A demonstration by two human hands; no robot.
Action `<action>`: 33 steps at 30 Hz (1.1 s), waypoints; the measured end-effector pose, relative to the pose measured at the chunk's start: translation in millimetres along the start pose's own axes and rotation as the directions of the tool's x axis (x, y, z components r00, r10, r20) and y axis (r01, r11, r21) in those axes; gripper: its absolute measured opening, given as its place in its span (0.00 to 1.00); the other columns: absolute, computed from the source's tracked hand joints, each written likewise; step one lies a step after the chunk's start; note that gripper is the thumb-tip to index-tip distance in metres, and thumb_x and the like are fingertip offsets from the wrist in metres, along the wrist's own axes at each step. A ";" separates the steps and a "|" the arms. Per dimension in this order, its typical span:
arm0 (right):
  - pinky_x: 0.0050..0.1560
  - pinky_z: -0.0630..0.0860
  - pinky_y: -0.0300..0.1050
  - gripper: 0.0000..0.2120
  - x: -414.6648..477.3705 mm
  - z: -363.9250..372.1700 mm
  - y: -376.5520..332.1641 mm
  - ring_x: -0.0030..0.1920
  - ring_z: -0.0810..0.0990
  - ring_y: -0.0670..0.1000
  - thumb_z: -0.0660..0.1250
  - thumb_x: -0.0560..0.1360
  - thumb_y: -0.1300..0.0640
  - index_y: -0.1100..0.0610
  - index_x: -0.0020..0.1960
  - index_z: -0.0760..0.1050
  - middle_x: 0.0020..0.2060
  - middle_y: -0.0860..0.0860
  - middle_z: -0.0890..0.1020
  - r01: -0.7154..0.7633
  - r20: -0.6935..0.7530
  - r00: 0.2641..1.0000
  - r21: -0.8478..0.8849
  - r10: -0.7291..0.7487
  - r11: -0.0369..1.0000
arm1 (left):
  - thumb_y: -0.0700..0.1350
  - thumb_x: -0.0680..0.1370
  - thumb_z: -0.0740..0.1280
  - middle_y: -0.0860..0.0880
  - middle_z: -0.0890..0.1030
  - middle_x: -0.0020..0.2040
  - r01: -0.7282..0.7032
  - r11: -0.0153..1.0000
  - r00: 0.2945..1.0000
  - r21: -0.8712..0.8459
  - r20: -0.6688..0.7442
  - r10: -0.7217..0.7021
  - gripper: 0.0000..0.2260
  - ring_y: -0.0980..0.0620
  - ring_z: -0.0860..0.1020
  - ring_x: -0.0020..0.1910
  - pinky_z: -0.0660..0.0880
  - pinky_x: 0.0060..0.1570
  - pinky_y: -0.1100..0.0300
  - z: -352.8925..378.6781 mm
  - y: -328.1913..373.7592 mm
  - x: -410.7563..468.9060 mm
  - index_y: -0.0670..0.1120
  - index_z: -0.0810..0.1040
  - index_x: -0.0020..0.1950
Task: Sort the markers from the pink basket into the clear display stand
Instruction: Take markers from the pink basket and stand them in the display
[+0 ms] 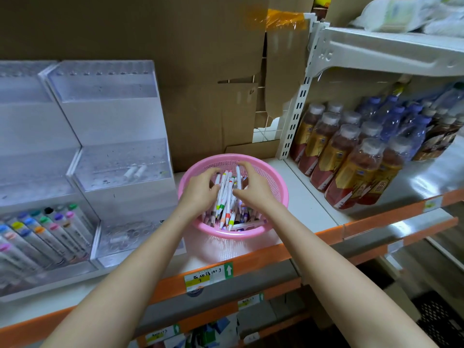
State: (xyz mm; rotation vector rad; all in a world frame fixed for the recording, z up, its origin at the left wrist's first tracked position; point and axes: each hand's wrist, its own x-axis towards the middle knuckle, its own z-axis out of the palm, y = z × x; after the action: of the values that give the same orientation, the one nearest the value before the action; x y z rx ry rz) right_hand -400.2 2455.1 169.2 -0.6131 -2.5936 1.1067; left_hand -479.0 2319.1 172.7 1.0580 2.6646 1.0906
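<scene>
A round pink basket (270, 172) sits on the white shelf at centre, full of white markers (227, 197) with coloured bands. Both my hands are inside it. My left hand (200, 190) curls its fingers round the left side of a bundle of markers. From the other side my right hand (252, 187) grips the same bundle. To the left stands the clear stepped display stand (118, 151); two white markers (135, 172) lie on its middle step, and its lowest tier holds loose caps or small bits I cannot make out.
A second clear stand (32, 151) at far left holds several markers with coloured caps (45, 227). Bottled drinks (351, 162) fill the shelf to the right. Brown cardboard (188, 71) backs the shelf. An orange price rail (251, 262) runs along the front edge.
</scene>
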 end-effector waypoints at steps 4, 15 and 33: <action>0.31 0.72 0.40 0.30 -2.0 -0.5 -1.2 0.36 0.78 0.48 0.67 0.72 0.64 0.49 0.70 0.62 0.37 0.50 0.79 0.065 0.003 0.998 -0.045 -0.065 0.997 | 0.40 0.78 0.66 0.48 0.79 0.59 -0.037 0.999 0.999 -0.034 -0.021 0.036 0.19 0.54 0.74 0.46 0.69 0.48 0.63 -2.2 1.0 -0.9 0.47 0.71 0.69; 0.40 0.76 0.49 0.30 -25.9 -3.9 -28.1 0.37 0.77 0.50 0.66 0.73 0.64 0.46 0.71 0.62 0.34 0.45 0.74 0.239 -0.089 0.965 -0.075 -0.246 0.968 | 0.40 0.75 0.69 0.54 0.78 0.39 -0.255 0.957 0.953 -0.139 -0.206 0.224 0.15 0.57 0.77 0.37 0.73 0.37 0.63 -18.9 12.1 -17.1 0.52 0.72 0.60; 0.36 0.75 0.48 0.30 -87.7 49.9 -148.7 0.34 0.78 0.51 0.65 0.71 0.66 0.54 0.71 0.61 0.34 0.46 0.74 0.461 -0.299 0.853 0.050 -0.427 0.886 | 0.38 0.75 0.69 0.52 0.79 0.39 -0.355 0.928 0.840 -0.111 -0.473 0.265 0.16 0.60 0.79 0.38 0.73 0.39 0.74 -137.4 -16.0 -112.3 0.48 0.73 0.61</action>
State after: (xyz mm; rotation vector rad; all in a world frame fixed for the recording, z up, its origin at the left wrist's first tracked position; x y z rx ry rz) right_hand -384.0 2290.0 238.3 -0.1100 -2.2398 0.9320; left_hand -445.4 2159.5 244.4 1.3784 2.6782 1.8279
